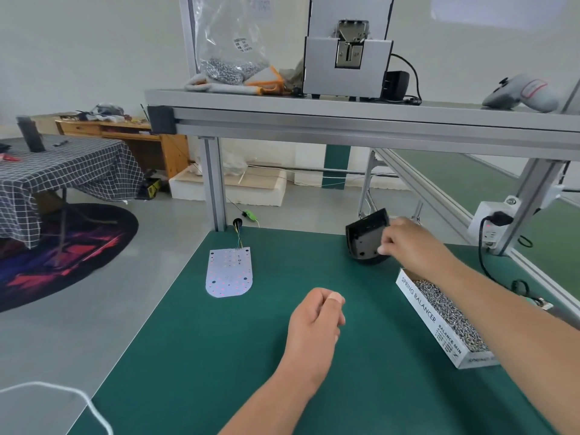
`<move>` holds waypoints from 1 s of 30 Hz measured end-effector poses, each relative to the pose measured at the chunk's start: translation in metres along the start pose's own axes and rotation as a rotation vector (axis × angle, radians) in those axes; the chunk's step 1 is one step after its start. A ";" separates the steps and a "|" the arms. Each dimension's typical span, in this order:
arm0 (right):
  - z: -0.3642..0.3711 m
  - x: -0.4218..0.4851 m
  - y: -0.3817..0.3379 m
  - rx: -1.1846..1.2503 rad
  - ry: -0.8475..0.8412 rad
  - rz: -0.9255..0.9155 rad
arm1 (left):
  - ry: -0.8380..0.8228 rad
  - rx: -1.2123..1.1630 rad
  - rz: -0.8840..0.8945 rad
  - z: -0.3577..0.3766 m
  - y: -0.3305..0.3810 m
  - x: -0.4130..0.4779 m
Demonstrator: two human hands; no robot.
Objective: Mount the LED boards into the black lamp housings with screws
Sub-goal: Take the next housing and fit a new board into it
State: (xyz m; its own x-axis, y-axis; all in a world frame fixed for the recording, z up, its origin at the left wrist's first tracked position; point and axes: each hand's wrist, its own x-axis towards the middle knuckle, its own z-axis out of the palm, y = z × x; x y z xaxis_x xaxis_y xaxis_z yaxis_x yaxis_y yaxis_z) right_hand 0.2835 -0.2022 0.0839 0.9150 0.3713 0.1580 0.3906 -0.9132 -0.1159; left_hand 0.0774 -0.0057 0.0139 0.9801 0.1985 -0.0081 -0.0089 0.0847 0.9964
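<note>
1. Gripping the black housing (365, 237) by its right edge, the right hand (405, 243) holds it tilted at the far right of the worktop (251, 356). The fingers (386, 243) curl round the rim, and the open side faces the camera.
2. The housing is dark, matte plastic with a rounded lower end and straight upper edge. Small holes show in its inner floor.
3. The left hand (317, 321) hovers over the middle of the worktop, its fingers clenched loosely with the thumb laid on top. Nothing shows inside it.
4. The LED board (229, 273) lies flat on the green mat to the left, well apart from both hands. It is a thin white plate, straight at the far end and rounded at the near end, dotted with small red and dark spots.
5. Thin coloured wires (238, 238) run from its far edge to the back of the worktop.
6. A long white cardboard box (420, 309) sits just under the right forearm, filled with small shiny metal screws (448, 312). Its side reads "SPRING BALANCER" and "BALANCE MIN".
7. On the aluminium shelf (345, 116) above stand a grey metal machine (345, 67) and a clear plastic bag (229, 51) of metal parts. The bag's label is too small to read.
</note>
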 end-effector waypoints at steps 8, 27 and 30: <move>0.009 -0.081 -0.065 0.051 -0.045 -0.111 | 0.306 0.280 0.133 -0.031 0.004 0.018; -0.019 -0.198 -0.013 0.170 -0.359 -0.197 | 0.372 1.344 -0.063 -0.070 0.019 0.019; -0.024 -0.186 -0.025 0.219 -0.236 -0.128 | 0.321 1.392 -0.022 -0.057 0.023 0.009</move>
State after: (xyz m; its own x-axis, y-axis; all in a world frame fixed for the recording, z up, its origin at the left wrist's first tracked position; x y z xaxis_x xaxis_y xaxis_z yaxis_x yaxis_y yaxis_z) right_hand 0.1013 -0.2520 0.0810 0.8455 0.5321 -0.0439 0.4924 -0.8089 -0.3212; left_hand 0.0747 0.0535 0.0315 0.8891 0.4342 0.1444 0.3882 -0.8828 0.2646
